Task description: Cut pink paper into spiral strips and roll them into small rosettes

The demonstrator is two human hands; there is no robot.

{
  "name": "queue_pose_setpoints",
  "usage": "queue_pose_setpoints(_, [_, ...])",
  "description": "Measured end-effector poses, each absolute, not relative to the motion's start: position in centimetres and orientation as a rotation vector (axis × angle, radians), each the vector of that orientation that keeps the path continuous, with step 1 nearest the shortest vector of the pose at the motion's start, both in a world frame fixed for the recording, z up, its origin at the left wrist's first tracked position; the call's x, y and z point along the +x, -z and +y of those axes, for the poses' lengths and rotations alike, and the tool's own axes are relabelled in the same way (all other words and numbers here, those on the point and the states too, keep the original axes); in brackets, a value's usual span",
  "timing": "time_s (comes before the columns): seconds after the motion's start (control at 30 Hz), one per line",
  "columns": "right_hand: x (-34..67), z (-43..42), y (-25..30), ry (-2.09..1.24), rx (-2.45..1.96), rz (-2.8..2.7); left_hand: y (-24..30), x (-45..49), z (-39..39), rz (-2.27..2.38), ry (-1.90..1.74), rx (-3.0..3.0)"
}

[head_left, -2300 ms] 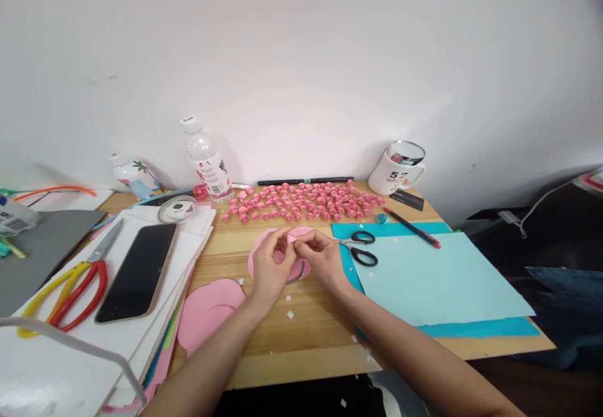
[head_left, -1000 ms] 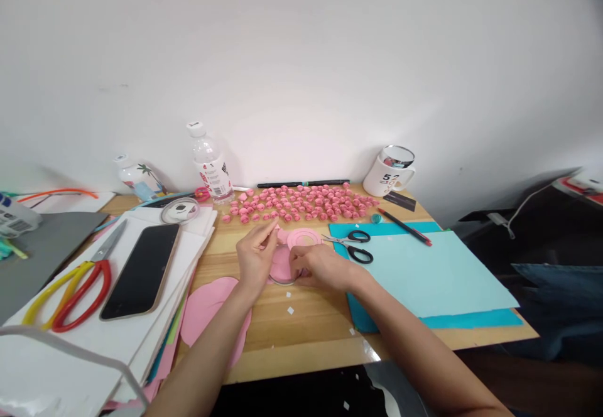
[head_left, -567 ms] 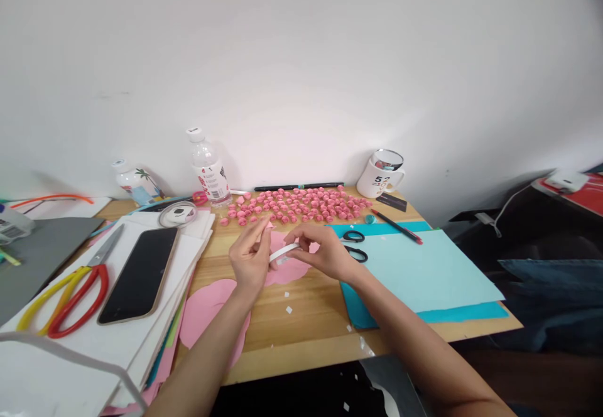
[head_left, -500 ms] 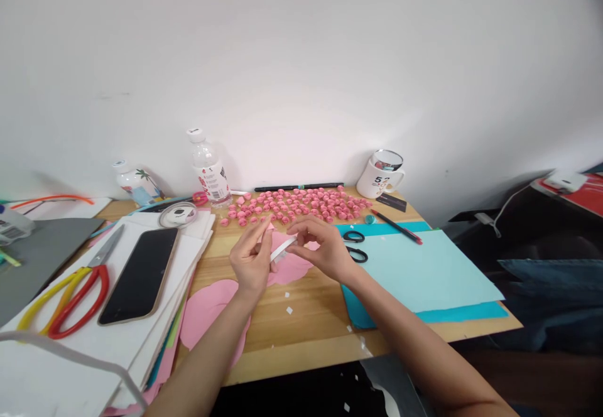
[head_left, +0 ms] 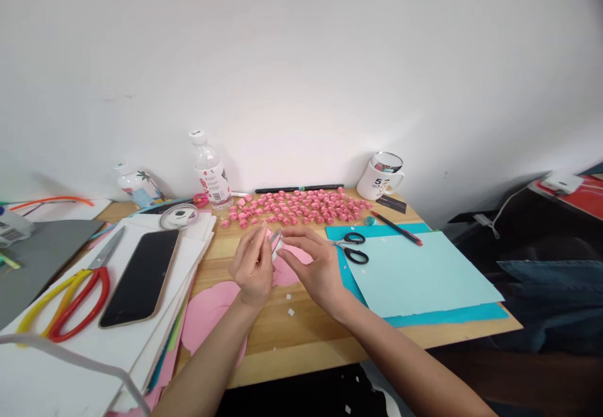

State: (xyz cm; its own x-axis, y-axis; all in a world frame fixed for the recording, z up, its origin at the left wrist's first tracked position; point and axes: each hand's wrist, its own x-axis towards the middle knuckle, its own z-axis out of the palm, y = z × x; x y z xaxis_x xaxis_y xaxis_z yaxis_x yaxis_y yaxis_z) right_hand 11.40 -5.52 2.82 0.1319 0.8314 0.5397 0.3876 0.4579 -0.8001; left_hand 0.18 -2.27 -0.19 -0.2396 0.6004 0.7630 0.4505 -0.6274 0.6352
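My left hand (head_left: 253,267) and my right hand (head_left: 315,269) meet above a pink paper piece (head_left: 293,265) on the wooden desk (head_left: 306,335). Both pinch a small white roll of tape (head_left: 276,244) held between their fingertips. A small pink paper bit shows at my left fingertips. Behind the hands lie several small rolled pink paper roses (head_left: 301,206) in rows. A second pink paper shape (head_left: 207,313) lies near my left forearm.
Black scissors (head_left: 352,247) rest on light blue paper (head_left: 424,274) at the right. A phone (head_left: 139,277) and red-and-yellow scissors (head_left: 66,301) lie on white sheets at the left. A water bottle (head_left: 210,171), a tape disc (head_left: 178,216), a white mug (head_left: 382,178) and a red pencil (head_left: 398,227) stand behind.
My hands left the pink paper circle, picked up the white tape roll and lifted it. They have now drawn closer together around it, and the view shifted slightly.
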Motion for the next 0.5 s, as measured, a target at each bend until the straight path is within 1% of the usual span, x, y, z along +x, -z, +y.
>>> queue_pose_setpoints(0.13, [11.3, -5.7, -2.8, -0.474, -1.152, -1.494, 0.2, 0.4, -2.4, 1.268, -1.962, 1.887])
queue_pose_setpoints(0.3, [11.2, -6.3, -2.0, -0.197, -1.177, -1.679, 0.4, 0.3, -2.0, 1.347, -1.952, 1.806])
queue_pose_setpoints(0.37, [12.6, -6.3, -2.1, -0.11, -1.196, -1.742, 0.4, 0.1, -1.8, 1.409, -1.963, 1.765])
queue_pose_setpoints(0.43, [15.4, -6.1, -2.3, -0.047, -1.299, -1.695, 0.4, -0.1, -1.6, 1.463, -1.978, 1.744])
queue_pose_setpoints(0.5, [19.1, -5.7, -2.2, -0.019, -1.441, -1.786, 0.3, -0.1, -1.5, 1.478, -1.998, 1.753])
